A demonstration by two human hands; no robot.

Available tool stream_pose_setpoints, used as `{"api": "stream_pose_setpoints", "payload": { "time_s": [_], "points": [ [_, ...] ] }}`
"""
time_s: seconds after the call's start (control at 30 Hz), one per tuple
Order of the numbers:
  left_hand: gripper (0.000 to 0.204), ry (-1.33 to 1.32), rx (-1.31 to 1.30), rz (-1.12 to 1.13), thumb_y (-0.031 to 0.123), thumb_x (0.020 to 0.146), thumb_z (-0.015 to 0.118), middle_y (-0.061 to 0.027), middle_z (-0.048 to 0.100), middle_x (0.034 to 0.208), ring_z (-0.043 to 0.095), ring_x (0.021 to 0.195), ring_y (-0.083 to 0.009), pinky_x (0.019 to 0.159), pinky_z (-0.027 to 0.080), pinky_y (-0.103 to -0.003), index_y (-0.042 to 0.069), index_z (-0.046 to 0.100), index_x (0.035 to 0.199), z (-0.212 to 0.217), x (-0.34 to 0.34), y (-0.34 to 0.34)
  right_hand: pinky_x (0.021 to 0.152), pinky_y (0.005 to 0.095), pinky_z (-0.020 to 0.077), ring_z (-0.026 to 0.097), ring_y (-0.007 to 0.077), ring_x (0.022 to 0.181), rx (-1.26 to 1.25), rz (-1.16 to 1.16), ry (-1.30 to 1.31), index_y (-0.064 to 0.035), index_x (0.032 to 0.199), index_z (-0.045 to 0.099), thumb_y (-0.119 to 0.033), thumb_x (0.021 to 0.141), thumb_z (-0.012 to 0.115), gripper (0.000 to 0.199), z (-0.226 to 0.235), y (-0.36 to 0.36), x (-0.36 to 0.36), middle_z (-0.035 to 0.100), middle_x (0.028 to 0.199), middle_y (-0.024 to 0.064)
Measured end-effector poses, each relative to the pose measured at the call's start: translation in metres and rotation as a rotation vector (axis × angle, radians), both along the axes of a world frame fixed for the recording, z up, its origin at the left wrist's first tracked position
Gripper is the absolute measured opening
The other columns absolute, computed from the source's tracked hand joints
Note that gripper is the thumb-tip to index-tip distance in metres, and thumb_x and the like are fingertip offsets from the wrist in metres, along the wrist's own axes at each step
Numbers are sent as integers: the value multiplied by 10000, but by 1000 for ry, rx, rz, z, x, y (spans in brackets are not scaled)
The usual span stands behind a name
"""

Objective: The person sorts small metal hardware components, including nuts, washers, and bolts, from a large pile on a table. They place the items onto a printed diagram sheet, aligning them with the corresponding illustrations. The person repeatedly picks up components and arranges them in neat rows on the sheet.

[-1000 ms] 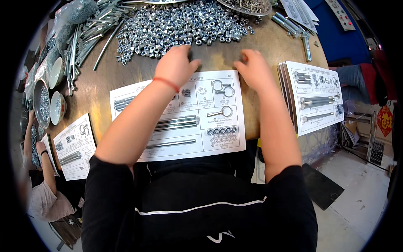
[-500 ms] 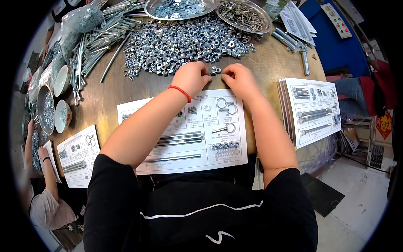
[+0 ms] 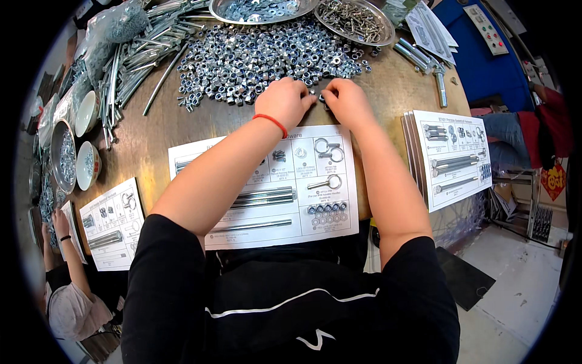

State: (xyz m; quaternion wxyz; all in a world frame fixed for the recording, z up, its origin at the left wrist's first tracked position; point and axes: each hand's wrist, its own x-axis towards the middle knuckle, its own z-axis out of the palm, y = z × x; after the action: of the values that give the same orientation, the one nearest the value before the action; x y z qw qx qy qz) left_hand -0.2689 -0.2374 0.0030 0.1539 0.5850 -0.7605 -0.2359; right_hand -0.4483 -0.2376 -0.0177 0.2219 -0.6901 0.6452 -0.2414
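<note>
At the near edge of a pile of lock nuts (image 3: 242, 64), both my hands work close together on the wooden table. My left hand (image 3: 284, 102), with a red cord round its wrist, has its fingers curled in; whatever they hold is hidden. My right hand (image 3: 344, 102) has thumb and finger bent in a pinch at a lock nut (image 3: 323, 97), which shows at the fingertips. Below my wrists lies a printed hardware sheet (image 3: 330, 224) with pictures of bolts, rings and nuts, partly covered by my left forearm.
Metal trays hold flat washers (image 3: 257, 11) and small screws (image 3: 351, 24) beyond the nuts. Long bolts (image 3: 136, 67) lie at the left, near bowls (image 3: 89, 167). Thick bolts (image 3: 439, 85) and a sheet stack (image 3: 454, 161) are at right. A co-worker's arm (image 3: 70, 242) reaches in at left.
Both hands have moved slightly away from me, the left one also to the right. The nuts that lay between the fingertips are now mostly hidden, one showing by the right fingertips.
</note>
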Motion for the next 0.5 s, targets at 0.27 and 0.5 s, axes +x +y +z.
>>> {"api": "stream_pose_setpoints", "payload": {
  "time_s": [0.27,0.5],
  "points": [
    [244,-41,-96,9,319,887,675,-99,660,1039,659,913,-303,799,530,-411,132,704,1040,-2,5,7,827,388,518,634,317,941,-79,107,56,-50,1031,666,-96,815,706,224,3,23,4,634,1028,147],
    [242,49,-138,-163,200,854,702,-143,681,954,665,787,-309,742,543,-390,21,706,1017,3,17,26,800,396,519,635,320,924,-183,48,-93,-45,1016,661,-107,837,669,189,22,63,0,639,1005,136]
  ]
}}
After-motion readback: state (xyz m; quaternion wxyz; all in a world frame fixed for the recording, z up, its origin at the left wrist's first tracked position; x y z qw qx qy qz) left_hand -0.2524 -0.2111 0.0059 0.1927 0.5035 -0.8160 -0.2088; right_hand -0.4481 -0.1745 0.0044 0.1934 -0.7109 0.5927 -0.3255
